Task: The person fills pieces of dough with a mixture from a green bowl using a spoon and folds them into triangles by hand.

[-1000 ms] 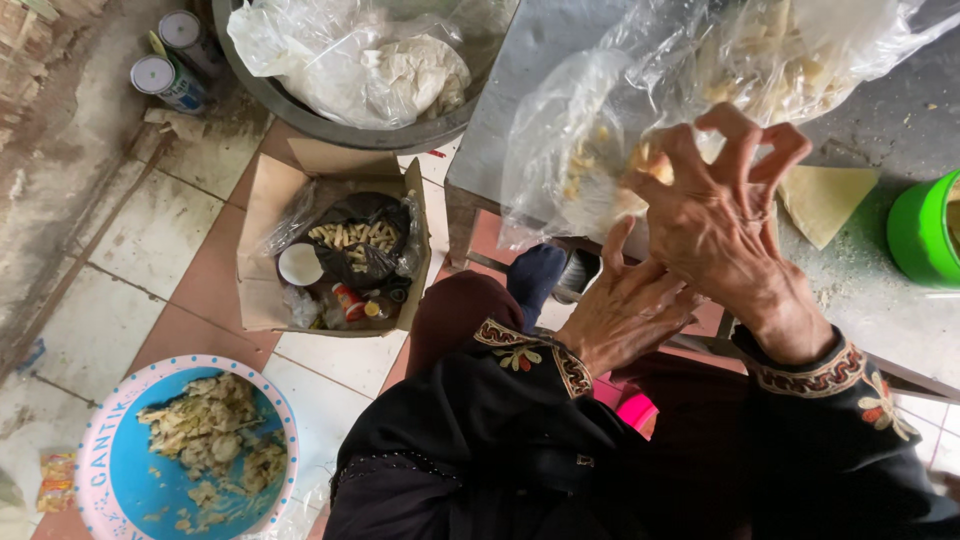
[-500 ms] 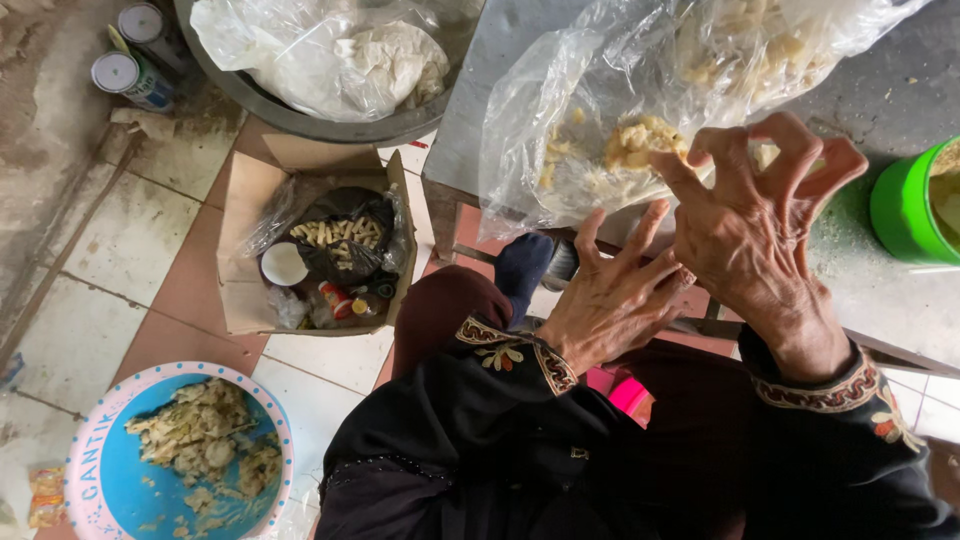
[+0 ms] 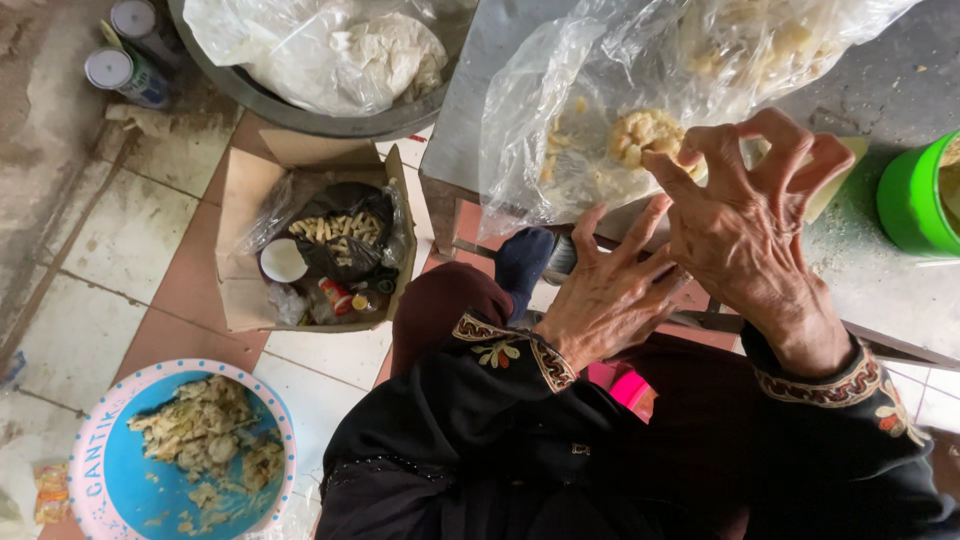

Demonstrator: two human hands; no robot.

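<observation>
While the left hand [image 3: 610,295] is spread open below, a clear plastic bag [image 3: 600,130] is pinched by the right hand [image 3: 745,215].

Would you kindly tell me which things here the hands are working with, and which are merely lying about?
In hand:
right hand
left hand
clear plastic bag
pale food lump

Lying about:
cardboard box of oddments
blue plate of scraps
metal basin
two cans
green container
</observation>
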